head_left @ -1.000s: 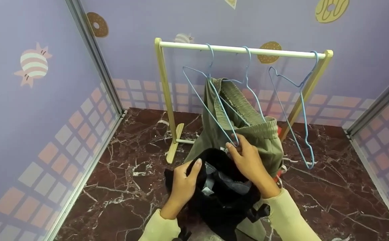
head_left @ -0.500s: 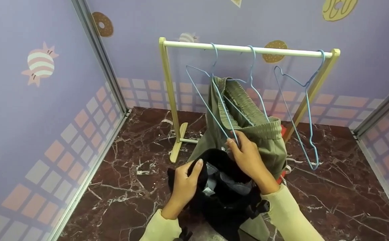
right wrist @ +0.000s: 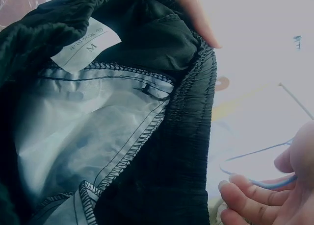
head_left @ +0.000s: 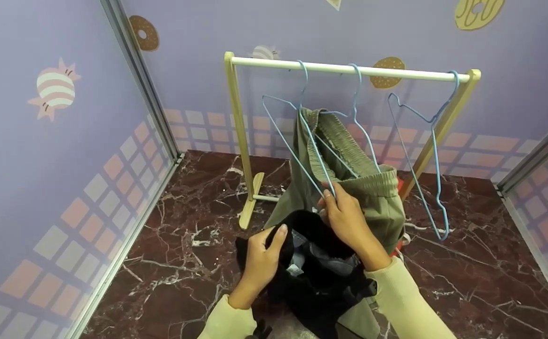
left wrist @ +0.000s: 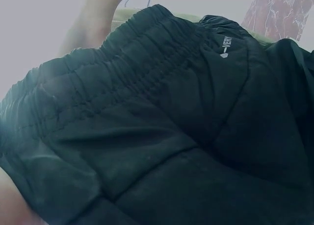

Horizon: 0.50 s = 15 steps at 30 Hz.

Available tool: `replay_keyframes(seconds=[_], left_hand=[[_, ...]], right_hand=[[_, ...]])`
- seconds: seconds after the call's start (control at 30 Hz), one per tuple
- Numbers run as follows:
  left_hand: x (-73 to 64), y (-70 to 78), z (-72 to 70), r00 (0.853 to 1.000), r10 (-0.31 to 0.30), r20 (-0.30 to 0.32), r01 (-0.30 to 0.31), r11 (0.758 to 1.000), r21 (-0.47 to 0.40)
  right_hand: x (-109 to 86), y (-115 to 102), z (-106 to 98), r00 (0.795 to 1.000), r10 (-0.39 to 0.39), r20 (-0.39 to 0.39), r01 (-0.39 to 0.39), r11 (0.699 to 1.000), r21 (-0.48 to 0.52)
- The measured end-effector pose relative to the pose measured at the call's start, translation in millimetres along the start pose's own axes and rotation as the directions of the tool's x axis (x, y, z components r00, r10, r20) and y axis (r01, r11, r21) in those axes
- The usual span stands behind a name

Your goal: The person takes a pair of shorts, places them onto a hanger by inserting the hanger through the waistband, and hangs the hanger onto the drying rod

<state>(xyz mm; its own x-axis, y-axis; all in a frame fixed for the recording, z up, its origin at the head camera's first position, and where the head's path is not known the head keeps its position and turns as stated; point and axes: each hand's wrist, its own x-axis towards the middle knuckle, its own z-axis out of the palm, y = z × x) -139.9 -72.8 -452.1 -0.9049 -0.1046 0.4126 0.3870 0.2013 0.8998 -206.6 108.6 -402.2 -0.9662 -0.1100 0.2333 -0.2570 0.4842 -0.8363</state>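
Black elastic-waist pants (head_left: 321, 301) hang low in front of the rack, their leg length hidden. My left hand (head_left: 262, 254) grips the waistband on its left side, thumb on top. The waist gapes, showing pale pocket lining and a white label (right wrist: 88, 46) marked M in the right wrist view. With thumb and fingers my right hand (head_left: 349, 219) pinches the lower end of a blue wire hanger (head_left: 316, 148), which stays hooked on the rack. In the right wrist view, my right hand (right wrist: 267, 200) is beside the waistband, apart from it.
A rack with a white bar (head_left: 335, 68) and wooden posts stands ahead. Olive pants (head_left: 382, 183) hang on the middle hanger, just behind my right hand. A bare blue hanger (head_left: 436, 160) hangs at the right. Walls enclose both sides above a dark marbled floor (head_left: 175, 263).
My right fingers have slid a little up the hanger and closed more tightly around its end. The left hand keeps its hold on the pants. The view has shifted slightly.
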Motion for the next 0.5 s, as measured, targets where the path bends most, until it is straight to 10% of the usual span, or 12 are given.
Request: replay_keyframes(seconds=[0.5], left_hand=[[-0.1,-13.7,-2.1,1.0,0.02,0.018,-0.02,1.0,-0.018]], right_hand=[[1.9,-3.9,4.7,0.991,-0.052,-0.122,0.035,0.99,-0.14]])
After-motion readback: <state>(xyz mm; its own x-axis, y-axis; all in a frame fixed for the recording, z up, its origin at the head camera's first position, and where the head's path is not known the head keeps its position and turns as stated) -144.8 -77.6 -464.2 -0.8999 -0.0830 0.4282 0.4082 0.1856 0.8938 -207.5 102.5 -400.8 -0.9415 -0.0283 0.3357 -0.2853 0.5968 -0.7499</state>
